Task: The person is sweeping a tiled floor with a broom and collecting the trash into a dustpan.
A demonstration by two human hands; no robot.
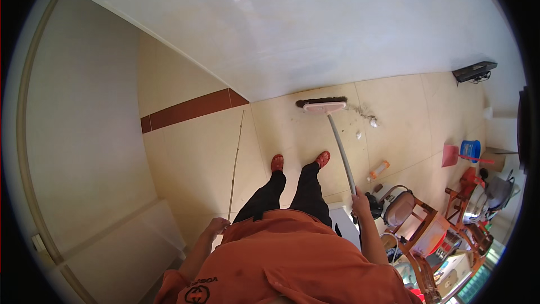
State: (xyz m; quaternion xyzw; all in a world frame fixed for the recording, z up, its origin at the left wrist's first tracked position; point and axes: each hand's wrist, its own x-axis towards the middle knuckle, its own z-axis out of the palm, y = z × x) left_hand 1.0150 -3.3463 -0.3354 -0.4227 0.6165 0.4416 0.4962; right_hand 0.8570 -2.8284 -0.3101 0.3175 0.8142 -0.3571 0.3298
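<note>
My right hand [360, 204] grips the grey handle of a broom [342, 147]. The broom's pink head with dark bristles [325, 106] rests on the tiled floor near the foot of the white wall. Just right of the bristles lies a trail of dust and hair [363, 112], with a crumpled white scrap [373, 122] at its end and a second white scrap [358, 135] closer to me. My left hand [218, 225] is closed around the end of a thin stick [237, 156], whose far tip points down to the floor on my left.
An orange-and-clear bottle [379, 169] lies on the floor to the right. Beyond are a pink dustpan [450, 156], a blue bucket [470, 150] and a black device [474, 72] by the wall. A rice cooker [396, 204] stands beside cluttered wooden chairs [426, 215]. A reddish-brown threshold strip [192, 109] crosses the doorway.
</note>
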